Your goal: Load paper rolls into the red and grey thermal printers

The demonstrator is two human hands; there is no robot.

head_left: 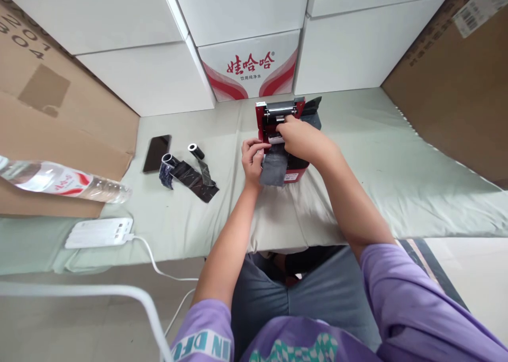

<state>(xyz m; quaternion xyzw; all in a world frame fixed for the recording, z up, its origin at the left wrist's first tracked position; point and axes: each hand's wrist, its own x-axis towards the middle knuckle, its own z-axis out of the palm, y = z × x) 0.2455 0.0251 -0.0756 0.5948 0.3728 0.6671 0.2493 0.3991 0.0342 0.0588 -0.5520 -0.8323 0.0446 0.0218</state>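
A red and black machine that looks like a label printer (297,175) stands on the cloth-covered table, its lid (260,119) raised. Out of its front hangs a dark, wrinkled strip of ribbon film (274,167). My left hand (252,158) is at the strip's left edge, fingers bent and thumb against the film, pinching it. My right hand (299,135) reaches over the opening from the right, its fingers curled down beside a white roll (275,139) inside. What those right fingertips grip is hidden.
Left of the machine lie two used ribbon rolls (169,160) (196,151) with loose film, a phone (157,154), a white power bank (99,232) with a cable and a water bottle (67,181). White boxes (246,68) line the back; cardboard boxes (456,87) flank the table.
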